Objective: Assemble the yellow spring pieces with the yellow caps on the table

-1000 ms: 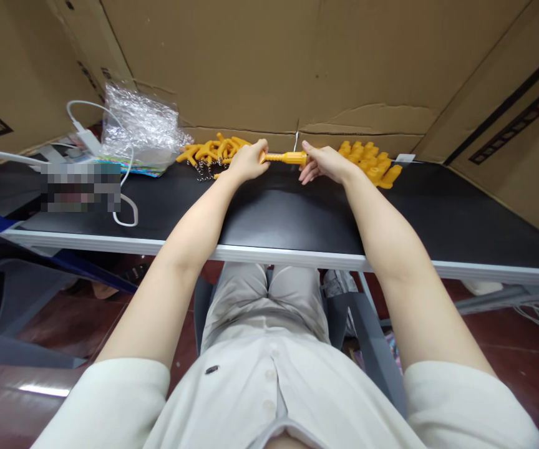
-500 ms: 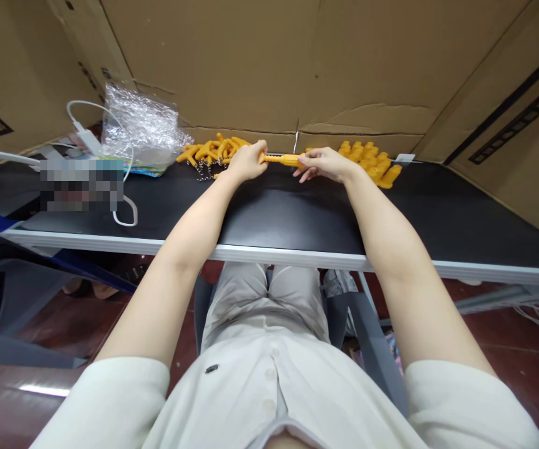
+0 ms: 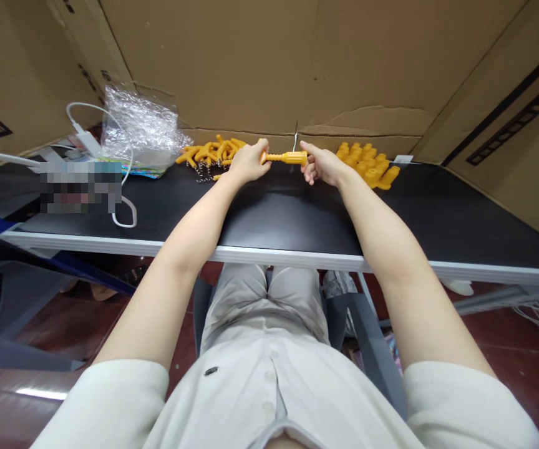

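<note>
Here we are, 2 hands up over the black tabletop (image 3: 288, 218), and 1 slim yellow piece (image 3: 294, 158) lies level between them! The left hand (image 3: 247, 163) has it pinched at the near end, ribbed stem poking out past the thumb, thicker barrel pointing at the right hand (image 3: 322, 166). And that right hand is loosely spread, thumb raised, fingers curled below the barrel's end; whether it touches, I cannot tell. Just left of the left hand, a heap of branched yellow parts (image 3: 211, 151), with metal spirals (image 3: 204, 171) showing, and farther left a crinkled clear bag (image 3: 141, 128). Just right of the right hand, a cluster of yellow cylinders (image 3: 373, 165)!
</note>
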Demonstrator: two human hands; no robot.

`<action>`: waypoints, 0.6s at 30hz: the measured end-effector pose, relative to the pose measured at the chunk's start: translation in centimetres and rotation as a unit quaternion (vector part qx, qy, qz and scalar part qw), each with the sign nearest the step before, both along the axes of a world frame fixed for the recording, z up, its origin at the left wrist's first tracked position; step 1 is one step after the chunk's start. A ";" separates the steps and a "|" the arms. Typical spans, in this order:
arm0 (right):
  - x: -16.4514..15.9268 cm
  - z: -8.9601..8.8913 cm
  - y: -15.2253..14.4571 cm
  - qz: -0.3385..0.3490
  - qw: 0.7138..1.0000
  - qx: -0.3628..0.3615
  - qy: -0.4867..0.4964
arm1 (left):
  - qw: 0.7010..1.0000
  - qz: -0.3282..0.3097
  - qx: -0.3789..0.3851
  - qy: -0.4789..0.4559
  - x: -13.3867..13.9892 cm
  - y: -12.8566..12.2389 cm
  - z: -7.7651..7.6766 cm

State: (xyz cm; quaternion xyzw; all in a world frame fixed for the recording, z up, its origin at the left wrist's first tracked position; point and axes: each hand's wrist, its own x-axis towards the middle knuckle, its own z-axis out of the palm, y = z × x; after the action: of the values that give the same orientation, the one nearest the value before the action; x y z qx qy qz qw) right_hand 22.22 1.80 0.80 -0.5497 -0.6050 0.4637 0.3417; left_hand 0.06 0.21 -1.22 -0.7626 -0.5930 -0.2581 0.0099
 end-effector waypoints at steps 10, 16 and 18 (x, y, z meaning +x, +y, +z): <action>-0.1 0.2 0.5 -0.004 0.995 -0.095 0.018 | 0.999 0.000 0.023 0.024 -0.4 0.5 -0.3; -0.1 0.4 0.4 -0.004 0.993 -0.122 0.004 | 1.000 -0.010 0.008 0.016 -0.4 0.6 -0.3; 0.0 0.6 0.2 -0.008 0.992 -0.125 -0.008 | 1.000 -0.012 0.002 0.016 -0.5 0.6 -0.4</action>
State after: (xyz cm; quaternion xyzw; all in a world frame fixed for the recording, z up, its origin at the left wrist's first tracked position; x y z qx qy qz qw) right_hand 22.21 2.02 1.43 -0.5966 -0.5404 0.5286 0.2693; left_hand -0.42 0.79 -1.57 -0.7736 -0.5832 -0.2474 0.0177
